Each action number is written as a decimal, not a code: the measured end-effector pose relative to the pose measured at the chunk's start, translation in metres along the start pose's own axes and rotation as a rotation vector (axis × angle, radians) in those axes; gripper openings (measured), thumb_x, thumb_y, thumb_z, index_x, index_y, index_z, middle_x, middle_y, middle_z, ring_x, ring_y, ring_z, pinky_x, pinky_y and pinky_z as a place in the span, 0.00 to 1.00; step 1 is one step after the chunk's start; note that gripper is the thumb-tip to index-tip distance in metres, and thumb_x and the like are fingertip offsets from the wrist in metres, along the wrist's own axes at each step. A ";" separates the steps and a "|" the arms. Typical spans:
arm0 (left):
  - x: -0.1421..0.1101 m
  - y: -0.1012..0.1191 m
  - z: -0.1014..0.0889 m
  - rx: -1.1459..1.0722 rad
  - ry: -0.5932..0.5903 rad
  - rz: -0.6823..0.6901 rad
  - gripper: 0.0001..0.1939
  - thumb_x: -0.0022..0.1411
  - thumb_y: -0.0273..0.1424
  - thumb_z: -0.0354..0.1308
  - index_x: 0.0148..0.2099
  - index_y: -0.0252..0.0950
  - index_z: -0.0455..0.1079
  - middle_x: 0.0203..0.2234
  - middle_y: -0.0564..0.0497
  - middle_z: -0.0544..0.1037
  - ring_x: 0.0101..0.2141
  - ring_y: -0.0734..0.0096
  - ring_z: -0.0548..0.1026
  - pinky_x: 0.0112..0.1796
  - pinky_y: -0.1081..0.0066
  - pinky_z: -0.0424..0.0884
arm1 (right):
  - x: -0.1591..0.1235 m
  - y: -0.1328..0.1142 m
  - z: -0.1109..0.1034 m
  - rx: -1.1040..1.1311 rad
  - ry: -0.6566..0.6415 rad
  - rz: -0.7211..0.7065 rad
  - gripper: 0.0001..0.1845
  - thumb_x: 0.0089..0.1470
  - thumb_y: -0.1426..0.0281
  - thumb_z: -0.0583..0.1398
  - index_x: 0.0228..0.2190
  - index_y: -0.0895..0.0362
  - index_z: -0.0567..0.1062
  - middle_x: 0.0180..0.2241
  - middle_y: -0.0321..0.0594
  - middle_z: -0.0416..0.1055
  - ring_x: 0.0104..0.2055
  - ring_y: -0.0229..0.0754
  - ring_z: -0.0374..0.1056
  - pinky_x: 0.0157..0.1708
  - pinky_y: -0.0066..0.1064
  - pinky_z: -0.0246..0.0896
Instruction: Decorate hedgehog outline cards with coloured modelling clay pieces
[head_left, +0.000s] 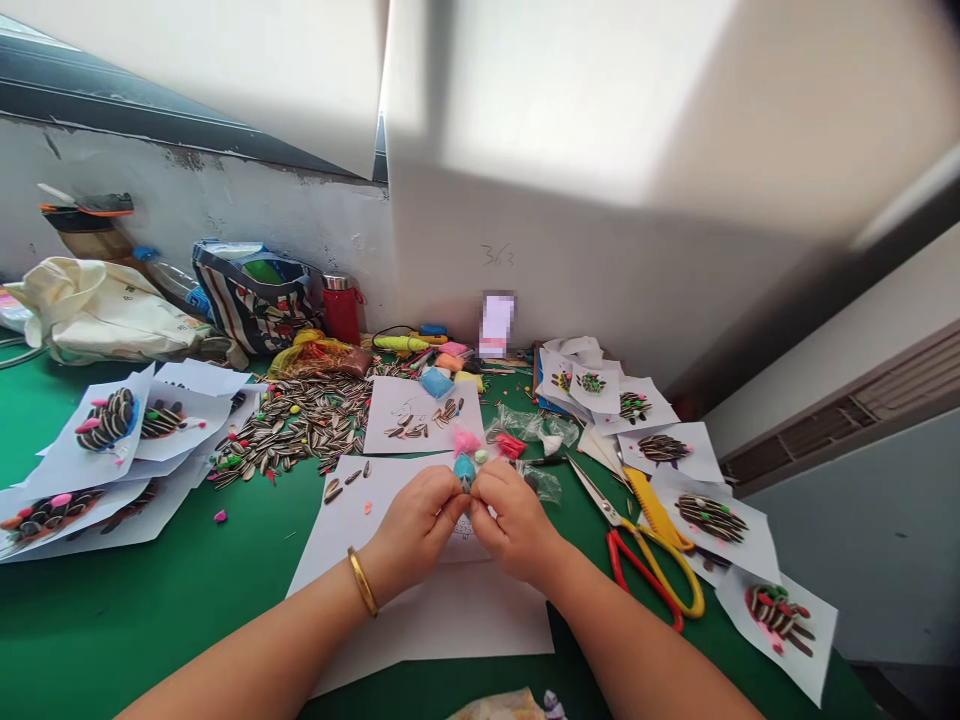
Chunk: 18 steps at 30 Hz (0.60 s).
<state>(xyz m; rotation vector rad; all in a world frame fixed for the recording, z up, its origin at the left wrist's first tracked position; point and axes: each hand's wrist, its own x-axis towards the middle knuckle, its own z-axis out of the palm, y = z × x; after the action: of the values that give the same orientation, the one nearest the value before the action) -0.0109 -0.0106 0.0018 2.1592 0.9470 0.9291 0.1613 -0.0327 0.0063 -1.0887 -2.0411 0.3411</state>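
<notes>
Over the white paper (420, 610), my left hand (421, 515) and my right hand (517, 520) meet fingertip to fingertip. Both are closed in a pinch on a small lump of blue modelling clay (464, 468), partly covered by the fingers. Part of a pencil drawing (463, 528) shows on the paper between the hands. A few sunflower seeds (334, 490) and a pale orange clay dot (367, 508) lie left of my left hand. Just beyond the fingers are pink clay (466, 440), red clay (510, 445) and a second sheet (382, 400) with seeds on its drawing.
A heap of sunflower seeds (315, 415) spreads at the back left. Scissors (637, 550) lie open at the right beside a yellow comb-like tool (654, 510). Seed-decorated papers (112, 465) are stacked left; more cards (712, 515) line the right. A red flask (341, 312) stands by the wall.
</notes>
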 end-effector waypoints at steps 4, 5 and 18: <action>0.000 -0.001 -0.001 -0.135 0.001 -0.057 0.14 0.69 0.36 0.47 0.29 0.39 0.60 0.26 0.53 0.65 0.28 0.68 0.62 0.31 0.69 0.61 | 0.003 0.003 -0.002 0.209 0.003 0.096 0.11 0.58 0.71 0.50 0.23 0.53 0.59 0.25 0.35 0.58 0.30 0.40 0.56 0.31 0.32 0.53; 0.000 -0.001 -0.001 -0.176 0.008 -0.068 0.14 0.69 0.37 0.47 0.29 0.39 0.60 0.26 0.53 0.65 0.28 0.69 0.62 0.31 0.69 0.61 | 0.003 0.005 -0.003 0.265 -0.001 0.138 0.12 0.59 0.70 0.50 0.23 0.53 0.59 0.25 0.34 0.58 0.29 0.39 0.56 0.30 0.31 0.53; 0.006 -0.006 -0.006 -0.418 0.016 -0.245 0.15 0.67 0.39 0.49 0.30 0.37 0.61 0.26 0.54 0.66 0.30 0.70 0.64 0.33 0.69 0.62 | 0.002 0.016 -0.012 0.370 -0.081 0.174 0.15 0.62 0.58 0.55 0.28 0.54 0.65 0.29 0.35 0.63 0.32 0.40 0.60 0.34 0.33 0.57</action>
<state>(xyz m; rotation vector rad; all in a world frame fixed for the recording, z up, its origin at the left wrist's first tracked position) -0.0151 -0.0013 0.0032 1.6489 0.9068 0.9283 0.1791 -0.0228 0.0067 -1.0332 -1.8576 0.8283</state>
